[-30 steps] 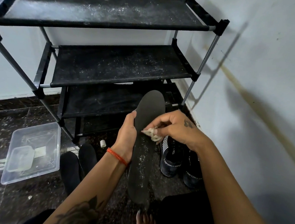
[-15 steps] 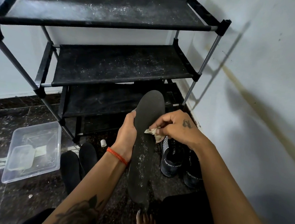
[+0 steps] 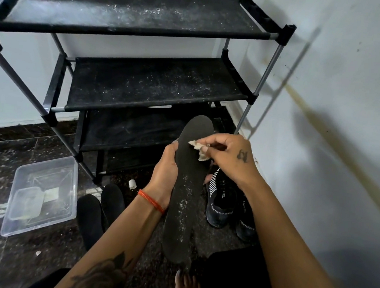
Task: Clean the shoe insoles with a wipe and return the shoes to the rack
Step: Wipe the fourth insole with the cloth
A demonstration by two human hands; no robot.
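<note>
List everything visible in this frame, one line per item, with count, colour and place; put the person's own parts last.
Shoe rack: one, black dusty shelves on grey poles, against the back wall.
Insole in hand: one, dark grey with white specks, centre, held up.
Wipe: one, off-white, crumpled, on the insole's upper part.
Shoes: two, black with white lettering, on the floor right of the insole.
Loose insoles: two, black, on the floor by the rack.
Plastic tub: one, clear, on the floor at left.
Small cap: one, white, on the floor below the rack.
Left hand: grips the insole's edge; red thread at the wrist.
Right hand: pinches the wipe.
</note>
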